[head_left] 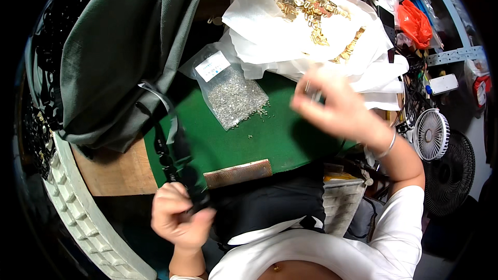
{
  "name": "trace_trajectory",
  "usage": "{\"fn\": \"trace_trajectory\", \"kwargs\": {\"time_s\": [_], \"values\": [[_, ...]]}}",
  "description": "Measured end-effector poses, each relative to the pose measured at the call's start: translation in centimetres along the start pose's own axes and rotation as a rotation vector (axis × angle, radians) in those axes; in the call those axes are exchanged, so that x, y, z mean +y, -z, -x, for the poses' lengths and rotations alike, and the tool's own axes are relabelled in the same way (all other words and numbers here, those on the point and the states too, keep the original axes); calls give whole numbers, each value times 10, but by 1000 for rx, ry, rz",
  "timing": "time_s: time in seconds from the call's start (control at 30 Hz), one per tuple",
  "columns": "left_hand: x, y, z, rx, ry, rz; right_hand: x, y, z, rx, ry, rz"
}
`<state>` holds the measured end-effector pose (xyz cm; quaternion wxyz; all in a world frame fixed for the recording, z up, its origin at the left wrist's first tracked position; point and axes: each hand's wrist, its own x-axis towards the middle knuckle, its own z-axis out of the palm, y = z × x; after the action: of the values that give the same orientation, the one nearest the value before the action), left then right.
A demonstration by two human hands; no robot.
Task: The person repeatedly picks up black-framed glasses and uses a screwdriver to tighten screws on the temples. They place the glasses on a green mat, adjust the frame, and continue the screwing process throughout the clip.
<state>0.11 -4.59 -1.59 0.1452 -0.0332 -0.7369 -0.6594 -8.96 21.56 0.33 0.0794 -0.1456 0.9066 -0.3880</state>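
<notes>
Black strap (174, 158) gripped in left hand (179, 218), right hand (334, 106) pinching small metal piece (311, 91)

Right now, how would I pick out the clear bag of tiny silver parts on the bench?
Find the green mat in the middle of the bench. At its upper left edge, just below the crumpled white paper heaped with gold hardware, lies the clear plastic bag. It alone holds fine silver bits and carries a white label.

Black chain strap (168, 158), gripped at its lower end, running up from the closed fist to the grey-green bag (119, 52). Small silvery piece (311, 91), blurred, pinched at the raised fingertips.
</notes>
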Motion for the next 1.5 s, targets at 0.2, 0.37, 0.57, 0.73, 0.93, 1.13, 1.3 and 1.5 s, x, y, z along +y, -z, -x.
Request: {"fn": "trace_trajectory", "kwargs": {"time_s": [0.2,0.37,0.57,0.73,0.93,1.13,1.3,1.5], "values": [[0,-3,-2,39,284,467,69,43,-98,244,120,719],[19,13,12,-16,354,288,81,36,-106,249,131,738],[18,-2,7,-204,243,375,64,60,-110,-2,-12,616],[15,-10,6,-170,180,333,80,59,-113,7,289,685],[16,-10,10,-162,199,338,85,54,-117,162,172,619],[27,-13,8,-234,256,257,29,49,-81,411,77,186],[25,-19,3,-360,166,-74,-70,3,-4,-107,174,-474],[28,-34,-2,-341,55,-258,-60,-29,4,-217,202,-591]]}}
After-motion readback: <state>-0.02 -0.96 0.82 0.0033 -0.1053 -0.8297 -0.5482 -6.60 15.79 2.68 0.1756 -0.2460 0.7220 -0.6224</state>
